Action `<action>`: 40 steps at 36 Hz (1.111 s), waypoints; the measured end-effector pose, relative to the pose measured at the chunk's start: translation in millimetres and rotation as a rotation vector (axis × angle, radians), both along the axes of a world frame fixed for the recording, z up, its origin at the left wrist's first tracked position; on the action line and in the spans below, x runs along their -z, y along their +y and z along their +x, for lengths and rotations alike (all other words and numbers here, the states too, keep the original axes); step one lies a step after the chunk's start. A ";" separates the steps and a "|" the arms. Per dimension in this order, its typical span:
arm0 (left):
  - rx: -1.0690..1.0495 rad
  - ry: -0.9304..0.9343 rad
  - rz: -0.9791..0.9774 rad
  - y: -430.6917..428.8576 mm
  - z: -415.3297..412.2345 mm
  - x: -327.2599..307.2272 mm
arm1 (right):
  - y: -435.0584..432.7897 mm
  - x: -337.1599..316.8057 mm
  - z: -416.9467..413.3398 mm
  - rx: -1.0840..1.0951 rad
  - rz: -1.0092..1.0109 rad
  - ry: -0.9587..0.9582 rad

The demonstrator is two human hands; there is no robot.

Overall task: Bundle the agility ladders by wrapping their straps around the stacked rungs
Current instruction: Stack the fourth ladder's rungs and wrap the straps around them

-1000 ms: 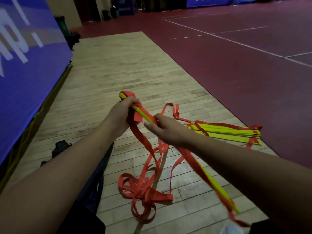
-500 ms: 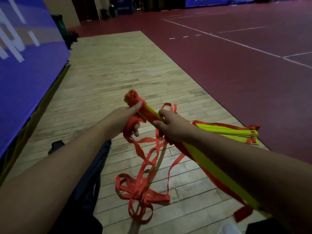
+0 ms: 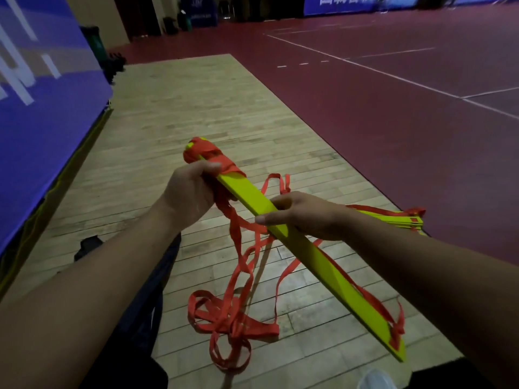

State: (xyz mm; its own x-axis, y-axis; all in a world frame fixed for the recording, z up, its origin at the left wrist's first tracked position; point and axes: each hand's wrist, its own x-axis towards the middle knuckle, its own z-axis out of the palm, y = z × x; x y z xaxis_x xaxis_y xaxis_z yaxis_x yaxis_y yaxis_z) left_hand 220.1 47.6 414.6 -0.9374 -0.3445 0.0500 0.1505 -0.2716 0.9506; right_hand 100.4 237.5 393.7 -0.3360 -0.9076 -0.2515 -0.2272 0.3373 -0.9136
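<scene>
Stacked rungs (image 3: 247, 195): held in the air over the wooden floor (image 3: 196, 108) between both hands, slanting from the far left end down to the near right end, broad yellow face up.
Wrapped turns (image 3: 213, 158): red strap is wound round the far end only. The rest of the stack is bare.
Loose straps (image 3: 233, 318): hang from the stack near both hands and lie tangled on the boards below.
Left hand (image 3: 191, 192): fingers curled round the stack just below the wrapped turns, thumb on top, with straps dropping from under it.
Right hand (image 3: 306, 214): closed round the middle of the stack.
Step in hand: probably laying the next turn of strap.
Doing it well: keep the rungs squared in the right hand's grip and pull the strap snug before each turn. Lay each turn beside the last, working toward the middle, and let the tangle feed freely so no loop snags.
Risk: slack turns could slide off the end, and the unbound near end could fan out.
Second ladder (image 3: 390, 218): lies on the floor beyond the right forearm.
Since half a second ago: the stack has rolled, so its broad face shows more fully.
Since a second ago: the far end carries more strap, and the right hand's fingers, then stretched out, now curl round the stack.
</scene>
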 end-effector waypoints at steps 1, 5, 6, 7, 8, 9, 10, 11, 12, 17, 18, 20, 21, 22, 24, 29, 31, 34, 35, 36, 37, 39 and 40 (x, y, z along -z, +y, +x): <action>0.023 -0.017 -0.049 -2.6 0.9 -0.5 | 0.5 -1.0 -0.7 0.016 -0.028 -0.005; 0.084 -0.251 -0.234 -9.5 2.8 0.8 | 1.8 -4.0 1.2 0.062 -0.112 -0.164; 0.082 -0.334 -0.285 -8.7 2.9 2.2 | 1.4 -3.4 2.3 0.068 -0.100 -0.164; 0.078 -0.410 -0.343 -6.7 3.3 4.0 | 0.2 -2.0 3.5 0.074 -0.069 -0.115; 0.075 -0.465 -0.384 -4.3 3.2 6.4 | -1.8 -0.3 5.4 0.076 -0.024 -0.028; 0.071 -0.494 -0.398 -0.2 2.7 8.3 | -4.6 2.0 7.4 0.075 0.028 0.072; 0.062 -0.501 -0.393 3.3 1.8 10.5 | -7.5 3.3 11.0 0.075 0.081 0.176; 0.045 -0.494 -0.376 7.5 0.6 12.0 | -10.5 4.8 15.0 0.074 0.128 0.280; 0.014 -0.481 -0.350 11.3 -0.8 13.2 | -13.3 6.4 19.2 0.075 0.160 0.386; -0.181 -0.339 -0.107 18.5 -9.0 6.5 | -20.3 8.5 30.1 0.068 0.099 0.556; -0.184 -0.278 -0.044 17.2 -9.0 3.1 | -20.4 6.1 29.6 0.082 0.061 0.472; -0.162 -0.161 0.016 12.7 -5.8 -2.8 | -19.8 0.1 25.1 0.146 -0.010 0.253; -0.145 -0.117 0.017 10.0 -3.1 -4.7 | -19.2 -1.7 21.6 0.166 -0.025 0.157; -0.131 -0.083 0.013 6.9 -0.5 -5.5 | -18.0 -2.9 19.4 0.160 -0.032 0.087; -0.113 -0.047 0.011 1.4 3.1 -5.3 | -13.4 -2.3 17.5 0.091 -0.025 0.012; -0.085 -0.008 0.000 -7.4 6.9 -5.6 | -7.8 -2.8 17.7 0.023 -0.104 -0.173; -0.045 -0.018 -0.055 -11.8 8.5 -6.7 | -8.6 -7.3 17.8 0.037 -0.167 -0.270; 0.041 -0.191 -0.193 -13.5 8.8 -5.0 | -8.7 -8.8 17.4 0.036 -0.196 -0.369; 0.073 -0.279 -0.229 -12.9 9.0 -3.3 | -8.3 -7.6 17.6 0.045 -0.192 -0.368; 0.098 -0.363 -0.264 -12.1 8.9 -1.2 | -8.2 -6.1 18.1 0.064 -0.177 -0.341; 0.116 -0.430 -0.305 -11.0 8.8 1.1 | -8.4 -4.5 18.8 0.093 -0.155 -0.286; 0.118 -0.489 -0.358 -6.8 7.7 5.0 | -11.4 -2.9 22.4 0.149 -0.113 -0.108; 0.092 -0.482 -0.351 -4.0 6.2 7.0 | -14.3 -2.9 24.8 0.159 -0.088 -0.001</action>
State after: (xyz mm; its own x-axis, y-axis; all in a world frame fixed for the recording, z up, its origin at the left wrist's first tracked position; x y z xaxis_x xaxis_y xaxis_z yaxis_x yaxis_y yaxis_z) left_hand 226.4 43.6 407.6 -0.9079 -0.3011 -0.2917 -0.3287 0.0794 0.9411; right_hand 125.2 223.2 396.6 -0.4767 -0.8618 -0.1735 -0.1765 0.2872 -0.9415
